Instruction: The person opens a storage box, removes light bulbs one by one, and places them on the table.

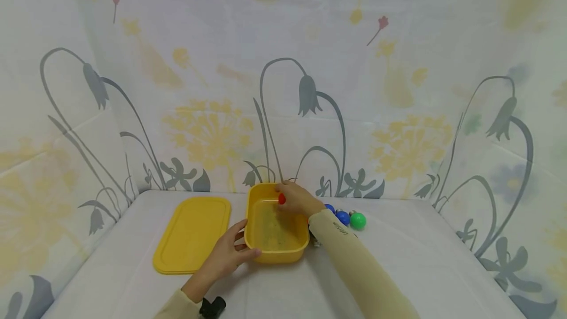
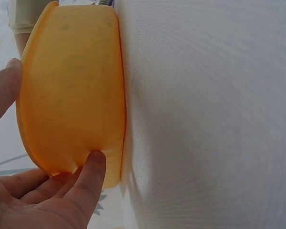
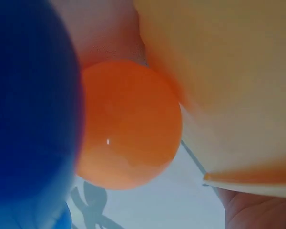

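Observation:
A yellow plastic container (image 1: 279, 258) stands on the white-covered table, its inside facing up. My left hand (image 1: 228, 255) holds its near left corner, thumb at the front rim and fingers against the left wall. In the left wrist view the fingertips (image 2: 96, 160) touch the container's outer wall (image 2: 76, 90). Over the far right part of the container, my right hand (image 1: 298, 198) holds a small red bulb (image 1: 281, 199), largely covered by the hand. Beside the container's right wall are an orange-red bulb (image 3: 131, 124) and a blue bulb (image 3: 28, 105), close to the right wrist camera.
A flat yellow lid (image 1: 191, 235) lies left of the container. Right of it, partly behind the right sleeve (image 1: 354, 260), lie blue bulbs (image 1: 343, 217) and a green bulb (image 1: 358, 221). A patterned cloth (image 1: 283, 38) hangs behind the table.

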